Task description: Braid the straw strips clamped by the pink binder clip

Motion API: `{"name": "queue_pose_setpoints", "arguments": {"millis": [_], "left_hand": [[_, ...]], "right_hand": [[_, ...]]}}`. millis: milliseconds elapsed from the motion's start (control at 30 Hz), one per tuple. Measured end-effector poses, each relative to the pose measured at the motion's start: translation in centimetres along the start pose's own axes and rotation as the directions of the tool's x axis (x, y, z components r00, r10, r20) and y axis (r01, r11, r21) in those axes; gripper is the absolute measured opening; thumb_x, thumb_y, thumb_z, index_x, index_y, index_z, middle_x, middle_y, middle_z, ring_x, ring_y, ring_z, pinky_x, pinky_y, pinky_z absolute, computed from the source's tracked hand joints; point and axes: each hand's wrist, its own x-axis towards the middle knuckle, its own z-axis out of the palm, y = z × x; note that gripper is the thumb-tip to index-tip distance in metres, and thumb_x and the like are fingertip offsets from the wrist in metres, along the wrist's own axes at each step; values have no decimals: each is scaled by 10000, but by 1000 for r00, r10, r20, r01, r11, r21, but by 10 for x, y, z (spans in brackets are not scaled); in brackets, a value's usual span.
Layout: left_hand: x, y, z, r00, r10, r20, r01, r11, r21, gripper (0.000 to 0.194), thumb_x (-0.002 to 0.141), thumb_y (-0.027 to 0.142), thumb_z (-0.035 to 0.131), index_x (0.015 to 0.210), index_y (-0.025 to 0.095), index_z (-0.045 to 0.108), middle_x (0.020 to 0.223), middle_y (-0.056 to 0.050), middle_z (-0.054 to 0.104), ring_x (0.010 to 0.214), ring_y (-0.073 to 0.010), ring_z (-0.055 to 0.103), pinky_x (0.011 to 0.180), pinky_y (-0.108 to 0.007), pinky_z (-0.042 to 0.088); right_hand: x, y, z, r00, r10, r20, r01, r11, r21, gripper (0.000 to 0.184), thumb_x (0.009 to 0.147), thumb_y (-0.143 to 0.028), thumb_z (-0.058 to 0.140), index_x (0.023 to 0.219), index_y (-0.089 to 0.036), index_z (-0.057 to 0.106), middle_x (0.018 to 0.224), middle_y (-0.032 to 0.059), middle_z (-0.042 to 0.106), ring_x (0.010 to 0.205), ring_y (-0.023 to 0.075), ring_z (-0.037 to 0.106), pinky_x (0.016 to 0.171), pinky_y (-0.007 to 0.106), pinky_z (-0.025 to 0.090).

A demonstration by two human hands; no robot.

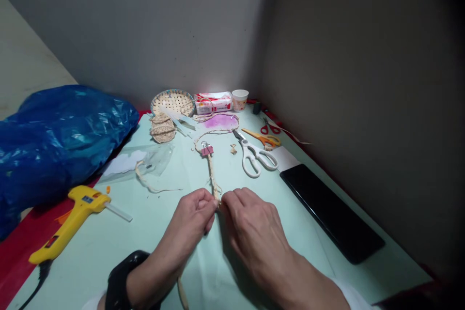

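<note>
A pale braided cord (211, 170) runs toward me from a pink binder clip (207, 150) that pinches its far end. My left hand (196, 213) is closed on the near end of the cord, thumb against fingers. Right beside it my right hand (250, 223) has its fingers bent together at the same spot, gripping the cord's strands; its fingertips are partly hidden behind the hand. Loose fibres stick out along the cord just beyond my hands. A thin strip (182, 294) lies below my left wrist.
A yellow glue gun (69, 225) and blue plastic bag (65, 140) lie left. White scissors (254, 155), orange scissors (261, 138) and a black tablet-like slab (330, 213) lie right. A woven basket (173, 101), tissue pack (214, 102) and paper cup (240, 100) stand at the back.
</note>
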Motion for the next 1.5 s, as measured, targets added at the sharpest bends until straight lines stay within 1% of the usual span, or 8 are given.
{"name": "queue_pose_setpoints", "arguments": {"millis": [333, 600, 733, 833, 900, 1067, 1200, 1500], "left_hand": [[0, -1, -2, 1000, -17, 13, 18, 996, -85, 198, 792, 295, 547, 665, 171, 459, 465, 85, 398, 411, -38, 287, 425, -190, 190], [-4, -3, -3, 997, 8, 82, 9, 978, -210, 187, 768, 281, 586, 691, 170, 456, 480, 85, 437, 396, -33, 311, 416, -188, 166], [-3, -4, -4, 997, 5, 81, 13, 974, -224, 159, 748, 270, 596, 722, 167, 478, 499, 61, 491, 393, -45, 367, 403, -185, 179], [-2, -7, -7, 993, 42, 107, -17, 975, -222, 125, 775, 266, 573, 754, 157, 513, 446, 88, 403, 390, -39, 276, 405, -191, 142], [-2, -8, -9, 991, 56, 124, -24, 970, -243, 114, 771, 249, 570, 770, 152, 511, 497, 67, 459, 408, -34, 261, 411, -199, 117], [-5, -9, -12, 985, 67, 158, -25, 967, -255, 67, 785, 212, 519, 792, 162, 474, 494, 73, 432, 418, -39, 241, 430, -219, 107], [-8, -6, -11, 983, 84, 165, -41, 968, -246, 118, 803, 263, 521, 805, 162, 461, 526, 71, 443, 422, -35, 216, 435, -225, 96], [-6, -5, -8, 990, 35, 134, -14, 988, -154, 165, 832, 321, 496, 891, 195, 407, 624, 23, 595, 442, -61, 265, 446, -213, 172]], "right_hand": [[-13, -14, 7, 902, -377, -208, 284, 884, -371, 162, 827, -6, 437, 848, -130, 539, 650, 48, 515, 602, 179, 457, 486, 300, 296], [-33, -22, 21, 897, -388, -210, 296, 882, -367, 248, 836, -11, 446, 1025, -35, 605, 783, 126, 612, 703, 210, 535, 578, 326, 435], [-30, -16, -2, 933, -353, -71, 345, 933, -104, 209, 868, -155, 532, 1043, -85, 623, 887, 124, 650, 798, 227, 576, 689, 341, 484], [-12, -3, -38, 966, -191, 175, 147, 961, 233, 231, 913, -338, 540, 1075, -190, 612, 997, 65, 642, 848, 184, 588, 735, 296, 479], [4, 7, -50, 984, -58, 170, 6, 957, 289, 225, 951, -329, 465, 1051, -183, 604, 996, 67, 636, 889, 178, 575, 783, 299, 449], [30, 23, -16, 860, -121, 495, -253, 741, 622, 251, 951, -337, 434, 841, -160, 572, 717, 14, 625, 626, 119, 551, 591, 228, 394], [31, 24, 11, 880, -119, 460, -271, 670, 691, 285, 939, -322, 448, 726, -155, 537, 652, -14, 544, 563, 85, 449, 539, 209, 326], [28, 20, 10, 898, 7, 441, -364, 575, 733, 283, 926, -294, 435, 719, -163, 576, 591, -4, 581, 537, 98, 429, 530, 225, 311]]}}
